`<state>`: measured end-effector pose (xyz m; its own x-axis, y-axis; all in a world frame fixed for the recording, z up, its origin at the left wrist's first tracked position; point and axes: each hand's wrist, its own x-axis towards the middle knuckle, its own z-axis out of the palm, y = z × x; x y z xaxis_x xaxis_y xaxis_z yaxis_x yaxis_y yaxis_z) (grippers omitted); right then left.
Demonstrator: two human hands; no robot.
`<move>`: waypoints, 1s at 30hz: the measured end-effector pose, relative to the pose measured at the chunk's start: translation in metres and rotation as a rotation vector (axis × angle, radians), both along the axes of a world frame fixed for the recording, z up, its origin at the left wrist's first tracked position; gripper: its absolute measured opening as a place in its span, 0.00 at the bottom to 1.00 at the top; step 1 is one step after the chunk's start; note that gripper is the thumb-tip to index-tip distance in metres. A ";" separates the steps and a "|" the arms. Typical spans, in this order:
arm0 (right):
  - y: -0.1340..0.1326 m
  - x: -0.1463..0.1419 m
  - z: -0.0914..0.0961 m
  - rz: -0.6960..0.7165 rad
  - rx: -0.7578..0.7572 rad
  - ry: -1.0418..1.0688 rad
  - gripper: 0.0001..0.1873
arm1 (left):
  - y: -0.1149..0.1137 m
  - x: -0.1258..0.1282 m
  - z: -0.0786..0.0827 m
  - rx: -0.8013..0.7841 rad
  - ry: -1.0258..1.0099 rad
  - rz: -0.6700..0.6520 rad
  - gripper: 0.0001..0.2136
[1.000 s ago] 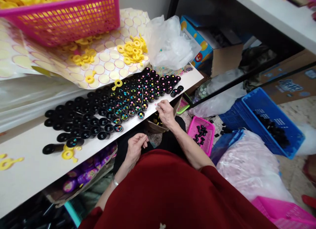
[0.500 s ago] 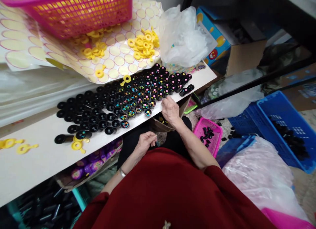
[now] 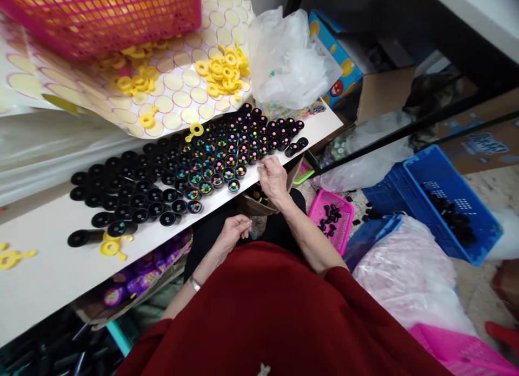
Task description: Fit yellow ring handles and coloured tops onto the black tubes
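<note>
Several small black cups (image 3: 162, 176) stand in rows on a white shelf board (image 3: 60, 273); those to the right hold coloured beads (image 3: 233, 185). My right hand (image 3: 272, 180) rests at the board's front edge beside the bead-filled cups, its fingers pinched together on something too small to name. My left hand (image 3: 234, 230) hangs lower, over my lap in front of the red garment, with the fingers curled closed; what they hold is hidden.
Yellow plastic rings (image 3: 221, 73) lie on a sticker sheet (image 3: 178, 103) under a pink basket (image 3: 101, 16). A clear plastic bag (image 3: 287, 62) sits at the board's right end. On the floor are a small pink tray of black parts (image 3: 330, 219), a blue crate (image 3: 441, 203) and bagged goods (image 3: 405, 273).
My right hand has stayed at the board's edge by the bead cups, shifting slightly. My left hand remains curled over my lap. The camera view swayed sideways and back.
</note>
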<state>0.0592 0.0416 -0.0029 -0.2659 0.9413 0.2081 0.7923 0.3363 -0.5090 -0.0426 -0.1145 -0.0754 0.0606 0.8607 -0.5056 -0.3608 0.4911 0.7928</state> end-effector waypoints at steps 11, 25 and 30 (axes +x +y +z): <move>0.006 0.004 0.002 0.052 0.066 -0.201 0.13 | 0.001 0.003 0.001 -0.015 0.009 0.026 0.15; 0.014 0.004 0.028 -0.006 -0.212 -0.201 0.13 | 0.003 0.005 0.005 -0.032 0.024 0.047 0.14; 0.019 0.007 0.026 0.058 -0.201 -0.290 0.12 | 0.002 0.005 0.006 -0.025 0.020 0.045 0.15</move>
